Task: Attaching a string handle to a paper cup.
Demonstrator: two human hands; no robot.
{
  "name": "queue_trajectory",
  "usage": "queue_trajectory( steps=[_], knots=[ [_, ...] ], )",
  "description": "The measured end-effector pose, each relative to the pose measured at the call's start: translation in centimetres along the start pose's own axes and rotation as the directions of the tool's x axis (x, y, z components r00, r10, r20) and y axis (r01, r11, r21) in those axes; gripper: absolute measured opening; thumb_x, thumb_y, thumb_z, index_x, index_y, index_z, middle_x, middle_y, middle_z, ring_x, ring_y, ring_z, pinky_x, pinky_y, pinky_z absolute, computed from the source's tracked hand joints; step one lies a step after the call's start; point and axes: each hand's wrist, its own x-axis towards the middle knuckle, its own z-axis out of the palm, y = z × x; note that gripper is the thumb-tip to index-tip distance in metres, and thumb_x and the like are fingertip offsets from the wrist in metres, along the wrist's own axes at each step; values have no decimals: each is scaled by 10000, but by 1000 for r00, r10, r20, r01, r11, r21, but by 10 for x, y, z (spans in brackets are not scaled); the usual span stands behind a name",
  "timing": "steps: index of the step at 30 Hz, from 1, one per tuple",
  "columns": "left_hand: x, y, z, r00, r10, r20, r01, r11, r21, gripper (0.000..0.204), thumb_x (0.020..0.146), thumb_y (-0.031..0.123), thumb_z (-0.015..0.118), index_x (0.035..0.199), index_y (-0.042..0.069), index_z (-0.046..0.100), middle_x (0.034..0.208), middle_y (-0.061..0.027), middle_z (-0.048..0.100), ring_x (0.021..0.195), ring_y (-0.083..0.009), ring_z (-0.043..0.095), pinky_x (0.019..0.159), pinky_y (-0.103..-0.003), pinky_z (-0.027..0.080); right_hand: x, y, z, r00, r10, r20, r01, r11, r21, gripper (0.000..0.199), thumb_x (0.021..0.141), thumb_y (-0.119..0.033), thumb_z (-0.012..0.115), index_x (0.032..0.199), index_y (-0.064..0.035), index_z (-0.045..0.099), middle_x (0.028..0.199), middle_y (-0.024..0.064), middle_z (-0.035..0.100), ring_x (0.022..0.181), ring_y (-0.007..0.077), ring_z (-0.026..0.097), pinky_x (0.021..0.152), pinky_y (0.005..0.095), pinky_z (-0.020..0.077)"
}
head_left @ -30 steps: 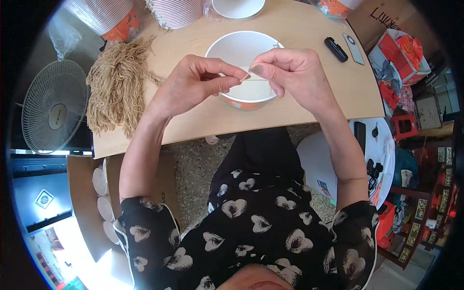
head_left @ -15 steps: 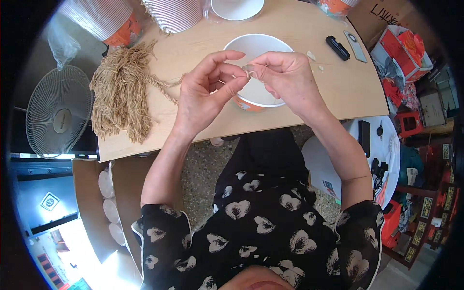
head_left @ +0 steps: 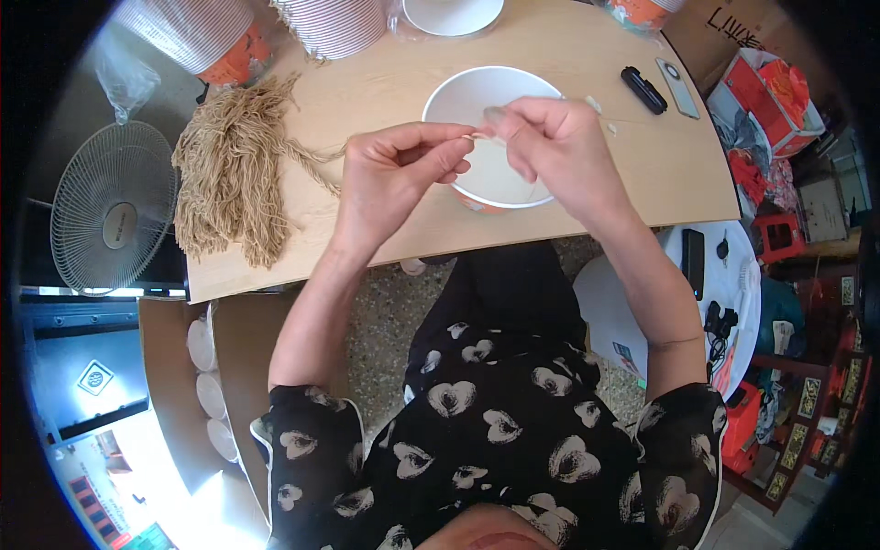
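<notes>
Above a white paper tub (head_left: 463,81) with an orange printed outside, both my hands are raised close together. My left hand (head_left: 390,179) pinches a thin, pale piece of string (head_left: 479,137) between thumb and forefinger. The other end of it runs to my right hand (head_left: 568,156), whose closed fingers are slightly smeared by motion. What lies inside my right fingers is partly hidden. Left of my hands, a thick bundle of tan twine (head_left: 229,179) lies on the table (head_left: 367,92), with a loosely twisted strand (head_left: 312,160) trailing toward my left wrist.
Stacked tubs (head_left: 335,27) stand at the far edge, near a white bowl (head_left: 452,14) on plastic wrap. A black folding tool or case (head_left: 643,90) and a phone (head_left: 677,87) lie at right. Beside the table's left end is a fan (head_left: 115,220); a cardboard box (head_left: 252,348) stands below.
My right hand has shifted a little right, away from my left, stretching the string between them. My left fingers have closed more flatly in their pinch. The view has shifted slightly.
</notes>
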Motion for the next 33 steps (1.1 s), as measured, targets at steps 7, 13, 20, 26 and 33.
queue_trajectory(
  steps=[7, 13, 20, 26, 33],
  knots=[
    [16, 18, -21, 956, -166, 240, 141, 983, 120, 223, 934, 144, 712, 1101, -3, 724, 948, -64, 736, 836, -106, 688, 747, -219, 543, 14, 2, -10, 993, -114, -5, 111, 953, 281, 196, 958, -117, 642, 1059, 37, 709, 706, -23, 544, 621, 38, 449, 547, 197, 346],
    [23, 24, -24, 932, -242, 270, 218, 969, 115, 249, 934, 176, 714, 1107, -3, 717, 927, -67, 732, 848, -119, 699, 782, -226, 554, 16, 19, -12, 888, -418, -194, 389, 906, -168, 137, 901, -96, 692, 1016, -34, 736, 780, 42, 665, 720, 145, 600, 646, 286, 449],
    [22, 20, -24, 939, -276, 204, 280, 960, 11, 245, 915, 144, 729, 1097, -20, 718, 932, -96, 739, 840, -135, 715, 754, -214, 580, -22, 20, 15, 762, -624, -171, 422, 679, -600, 99, 806, -92, 764, 884, -67, 708, 870, 53, 685, 863, 242, 621, 803, 372, 422],
    [20, 19, -18, 955, -245, 165, 249, 968, -9, 235, 887, 101, 751, 1081, -27, 719, 939, -107, 737, 842, -155, 723, 761, -225, 591, -25, 28, 37, 687, -698, -200, 408, 599, -689, 181, 736, -131, 826, 877, -108, 715, 849, -10, 656, 831, 200, 607, 817, 358, 401],
    [17, 20, -14, 955, -253, 153, 262, 964, -37, 216, 886, 68, 741, 1047, -71, 703, 914, -133, 735, 821, -154, 724, 776, -245, 597, -20, 28, 38, 686, -697, -210, 428, 620, -658, 148, 747, -63, 789, 829, -101, 672, 802, -3, 640, 791, 199, 603, 808, 348, 400]
  ],
)
